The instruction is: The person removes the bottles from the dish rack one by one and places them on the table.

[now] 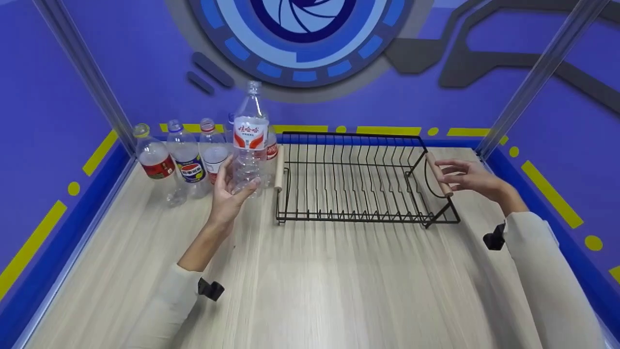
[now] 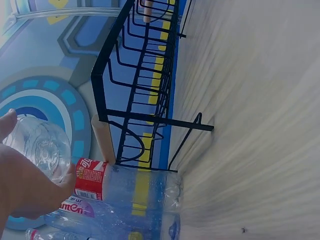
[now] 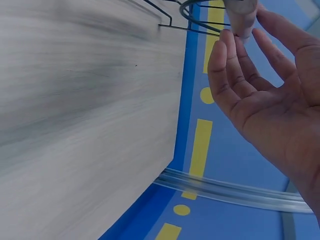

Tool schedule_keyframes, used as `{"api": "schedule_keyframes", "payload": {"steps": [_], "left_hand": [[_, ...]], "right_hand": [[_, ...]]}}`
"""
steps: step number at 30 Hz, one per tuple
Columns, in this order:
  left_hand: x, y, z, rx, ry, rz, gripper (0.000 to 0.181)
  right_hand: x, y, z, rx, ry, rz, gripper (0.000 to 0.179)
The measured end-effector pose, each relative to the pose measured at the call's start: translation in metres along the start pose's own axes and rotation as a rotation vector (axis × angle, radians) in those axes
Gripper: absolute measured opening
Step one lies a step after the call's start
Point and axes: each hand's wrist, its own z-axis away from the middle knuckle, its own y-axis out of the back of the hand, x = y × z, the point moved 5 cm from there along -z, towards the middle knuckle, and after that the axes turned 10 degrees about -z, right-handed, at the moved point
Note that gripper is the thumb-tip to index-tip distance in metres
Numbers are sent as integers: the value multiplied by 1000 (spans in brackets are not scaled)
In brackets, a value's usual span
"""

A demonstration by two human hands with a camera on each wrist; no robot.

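Note:
My left hand [image 1: 227,196] grips a clear plastic bottle [image 1: 251,131] with a white and red label, held upright in front of other bottles. In the left wrist view its ribbed base [image 2: 42,150] shows beside the thumb. The fingers of my right hand [image 1: 467,179], lightly bent, touch the right wooden handle [image 1: 438,174] of a black wire dish rack [image 1: 351,220]. From the right wrist, the hand [image 3: 272,95] appears loosely spread, with the fingertips around the handle's end [image 3: 243,20].
Left of the rack stand several capless bottles: one with a red label [image 1: 159,168], one with a dark blue label [image 1: 191,170], one with a red neck ring [image 1: 208,126]. A red-labelled bottle [image 1: 272,151] is partly hidden beside the left wooden handle [image 1: 280,167]. Blue panels [image 1: 339,106] enclose the table.

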Motion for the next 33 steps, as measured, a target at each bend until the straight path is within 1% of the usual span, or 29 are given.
{"api": "schedule_keyframes", "payload": {"steps": [4,9,16,20,24,29,33], "left_hand": [[0,0,2,-3,-20,-42,89],[-1,2,3,1,-15,-74,94],[-1,7,5,-11,-24,-105,91],[-2,10,5,-21,-29,-98,91],[-2,14,6,-20,-25,-112,90],[0,20,8,-9,-20,-134,92],[2,29,11,20,-13,-167,93]], "right_hand": [[3,-1,-2,6,5,-6,67],[3,-1,-3,-8,7,-21,67],[8,-2,-1,-28,-40,-56,68],[9,-2,0,-48,-40,-101,66],[9,-2,1,-63,-37,-141,65],[8,-3,4,-59,-48,-130,65],[6,-5,4,-63,-55,-110,66]]}}
